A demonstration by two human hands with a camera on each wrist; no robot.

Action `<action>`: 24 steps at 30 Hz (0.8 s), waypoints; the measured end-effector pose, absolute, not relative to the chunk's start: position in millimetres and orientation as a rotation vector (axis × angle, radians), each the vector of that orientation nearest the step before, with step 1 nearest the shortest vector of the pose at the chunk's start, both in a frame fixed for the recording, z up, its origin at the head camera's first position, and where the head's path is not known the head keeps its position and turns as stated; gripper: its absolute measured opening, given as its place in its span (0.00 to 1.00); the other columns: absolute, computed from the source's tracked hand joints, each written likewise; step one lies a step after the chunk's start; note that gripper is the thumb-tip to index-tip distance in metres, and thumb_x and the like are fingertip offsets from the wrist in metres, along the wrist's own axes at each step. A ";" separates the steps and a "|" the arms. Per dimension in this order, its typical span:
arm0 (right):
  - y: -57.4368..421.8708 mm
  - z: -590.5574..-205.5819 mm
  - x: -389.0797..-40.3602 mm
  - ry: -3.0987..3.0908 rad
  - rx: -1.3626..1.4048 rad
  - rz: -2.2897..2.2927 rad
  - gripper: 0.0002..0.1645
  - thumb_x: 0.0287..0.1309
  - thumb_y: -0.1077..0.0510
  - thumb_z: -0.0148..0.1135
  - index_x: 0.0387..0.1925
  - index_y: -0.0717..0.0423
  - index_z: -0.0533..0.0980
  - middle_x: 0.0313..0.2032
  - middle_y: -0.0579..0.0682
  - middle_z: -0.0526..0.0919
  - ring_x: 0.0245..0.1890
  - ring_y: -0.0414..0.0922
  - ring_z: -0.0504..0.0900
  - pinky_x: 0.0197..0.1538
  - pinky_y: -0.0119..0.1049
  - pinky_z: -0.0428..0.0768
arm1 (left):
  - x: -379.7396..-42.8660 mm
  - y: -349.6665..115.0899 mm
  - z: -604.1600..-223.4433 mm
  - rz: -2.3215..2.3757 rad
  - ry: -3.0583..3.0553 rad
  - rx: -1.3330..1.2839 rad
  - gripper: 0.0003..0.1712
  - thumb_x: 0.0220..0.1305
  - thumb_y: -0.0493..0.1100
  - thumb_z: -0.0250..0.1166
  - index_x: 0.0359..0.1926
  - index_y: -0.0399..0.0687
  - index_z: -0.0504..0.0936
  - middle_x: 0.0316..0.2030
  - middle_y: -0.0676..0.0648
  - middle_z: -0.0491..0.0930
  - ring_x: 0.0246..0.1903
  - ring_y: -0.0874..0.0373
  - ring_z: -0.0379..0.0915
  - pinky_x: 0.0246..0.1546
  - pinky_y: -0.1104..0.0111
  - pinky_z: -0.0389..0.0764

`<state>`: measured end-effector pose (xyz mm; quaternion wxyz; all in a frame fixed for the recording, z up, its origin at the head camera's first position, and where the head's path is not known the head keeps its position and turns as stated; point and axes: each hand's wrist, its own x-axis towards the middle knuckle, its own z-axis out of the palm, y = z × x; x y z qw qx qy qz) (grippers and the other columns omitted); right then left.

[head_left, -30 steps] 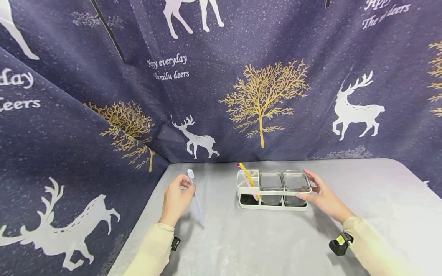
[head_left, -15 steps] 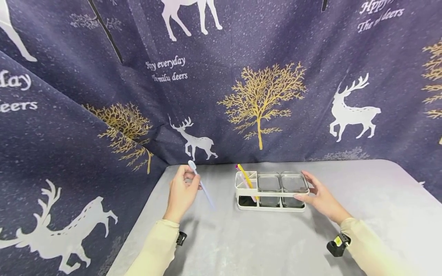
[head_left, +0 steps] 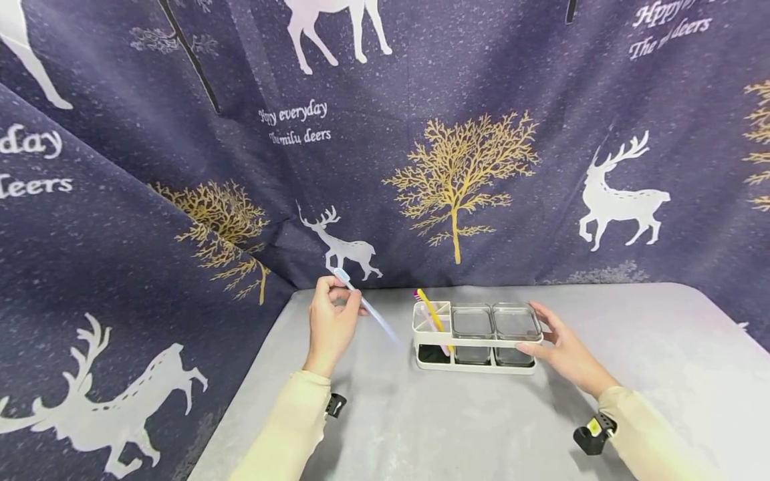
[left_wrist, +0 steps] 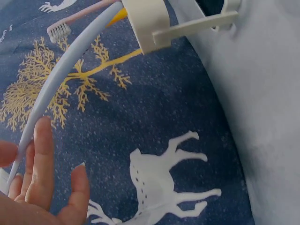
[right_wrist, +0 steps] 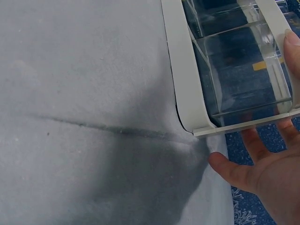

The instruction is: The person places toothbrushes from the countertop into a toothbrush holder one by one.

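Observation:
My left hand [head_left: 333, 324] pinches a pale blue toothbrush [head_left: 373, 312] near its head, above the table; the handle slants down to the right toward the holder. In the left wrist view the blue handle [left_wrist: 61, 70] overlaps the holder's near end. The white toothbrush holder [head_left: 478, 342] stands on the table with two clear square cups [head_left: 472, 322] in it. A yellow toothbrush [head_left: 432, 312] and a pink toothbrush [left_wrist: 89, 13] lean in its left divided section. My right hand [head_left: 565, 347] grips the holder's right end, thumb at the front upper rail [right_wrist: 276, 23] and fingers behind.
The grey table [head_left: 385, 427] carries the holder near its back edge. Behind and along the left hangs a dark blue cloth [head_left: 361, 167] printed with deer and trees. A black wrist camera [head_left: 594, 434] sits below the right sleeve.
My left hand has moved right and away from me with the blue toothbrush, whose handle now tilts flatter toward the holder. My right hand stays on the holder, which has not moved.

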<state>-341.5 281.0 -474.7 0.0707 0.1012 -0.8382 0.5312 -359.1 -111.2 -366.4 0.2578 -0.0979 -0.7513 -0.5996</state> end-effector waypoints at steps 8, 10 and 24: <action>281.0 -475.9 -342.6 -2.534 0.292 1.579 0.56 0.58 0.53 0.71 0.77 0.56 0.47 0.70 0.72 0.55 0.57 0.72 0.70 0.53 0.56 0.74 | -366.5 -94.5 -364.4 -1.769 -1.859 -0.320 0.11 0.60 0.27 0.59 0.42 0.36 0.67 0.28 0.39 0.78 0.16 0.57 0.80 0.23 0.64 0.83; 280.7 -476.3 -342.8 -2.533 0.290 1.580 0.56 0.58 0.53 0.71 0.77 0.56 0.47 0.70 0.72 0.54 0.58 0.73 0.69 0.54 0.59 0.74 | -368.4 -91.3 -364.0 -1.784 -1.838 -0.335 0.10 0.60 0.27 0.58 0.41 0.36 0.66 0.27 0.40 0.78 0.17 0.55 0.80 0.24 0.63 0.83; 279.8 -477.1 -341.3 -2.508 0.276 1.597 0.56 0.57 0.55 0.71 0.77 0.57 0.47 0.70 0.72 0.55 0.58 0.72 0.68 0.55 0.61 0.73 | -378.5 -62.7 -371.8 -1.827 -1.882 -0.414 0.10 0.60 0.22 0.57 0.41 0.28 0.66 0.28 0.40 0.75 0.25 0.38 0.82 0.26 0.68 0.83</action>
